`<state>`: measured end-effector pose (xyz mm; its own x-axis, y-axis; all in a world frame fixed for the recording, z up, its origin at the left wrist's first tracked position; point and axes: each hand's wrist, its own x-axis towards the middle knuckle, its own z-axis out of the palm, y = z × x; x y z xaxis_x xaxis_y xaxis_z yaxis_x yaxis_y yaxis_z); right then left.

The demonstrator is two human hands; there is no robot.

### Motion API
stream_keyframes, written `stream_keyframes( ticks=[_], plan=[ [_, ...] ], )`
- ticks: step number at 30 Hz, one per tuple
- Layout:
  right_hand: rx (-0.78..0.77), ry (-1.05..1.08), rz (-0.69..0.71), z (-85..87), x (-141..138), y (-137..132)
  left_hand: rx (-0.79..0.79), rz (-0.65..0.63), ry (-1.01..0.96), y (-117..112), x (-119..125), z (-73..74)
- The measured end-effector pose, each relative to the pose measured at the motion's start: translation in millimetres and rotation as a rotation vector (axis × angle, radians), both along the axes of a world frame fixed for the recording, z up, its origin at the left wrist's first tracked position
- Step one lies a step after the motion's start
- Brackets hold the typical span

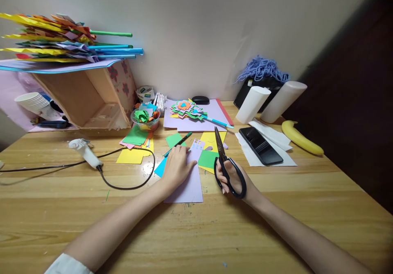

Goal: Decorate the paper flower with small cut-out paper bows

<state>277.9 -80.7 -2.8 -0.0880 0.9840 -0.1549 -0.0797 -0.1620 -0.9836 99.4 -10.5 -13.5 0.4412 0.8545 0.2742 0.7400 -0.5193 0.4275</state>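
My left hand (178,165) rests on a sheet of lilac paper (188,190), thumb spread out to the right, fingers partly bent toward the far end. Small blue and orange marks show on the paper beyond the fingertips. A dark green pen (184,138) lies just past this hand, above a blue paper piece (160,167). In my right hand (236,180) is a pair of black-handled scissors (221,149), raised, blades pointing away and nearly together. Green paper (208,159) and yellow paper (219,137) lie between the two hands.
At the left are a glue gun (87,153) with its cord, stacked coloured paper (135,139), a bowl of scraps (145,120) and a box (119,93) bearing paper flowers. A layered paper flower (186,108) lies behind. Right: phone (260,145), banana (302,139), white rolls (253,104).
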Motion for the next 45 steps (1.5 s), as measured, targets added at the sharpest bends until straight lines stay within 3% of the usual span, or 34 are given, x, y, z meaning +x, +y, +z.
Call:
stream_keyframes(
  ticks=[2,5,8,12,17,22,30,34,39,43,45],
  plan=[
    [0.06,-0.242,-0.072,6.9,9,6,0.045,0.025,-0.012,2,-2,1.2],
    [0.164,-0.774,-0.178,16.1,28,17,0.126,0.108,-0.054,12,-9,4.2],
    [0.122,-1.256,-0.256,16.6,46,28,0.206,0.222,-0.099,21,-18,5.6],
    [0.06,-1.508,-0.265,7.5,53,33,0.203,0.261,-0.151,23,-24,3.3],
    [0.173,-1.514,-0.252,-1.5,50,30,0.179,0.211,-0.133,21,-23,0.2],
    [0.339,-1.497,-0.282,2.4,53,43,0.173,0.218,-0.137,22,-27,-1.7],
    [0.274,-1.431,-0.112,22.2,51,152,0.197,0.225,-0.178,18,-28,3.4],
    [0.226,-1.37,-0.028,25.7,45,180,0.203,0.258,-0.203,2,-33,10.2],
    [0.216,-1.234,0.004,32.6,47,157,0.085,0.261,-0.321,-37,-50,22.0],
    [0.243,-1.104,-0.14,36.7,34,98,-0.111,0.206,-0.466,-57,-58,36.4],
    [0.306,-0.763,-0.236,41.1,12,64,-0.237,0.141,-0.563,-60,-55,45.9]
  ],
)
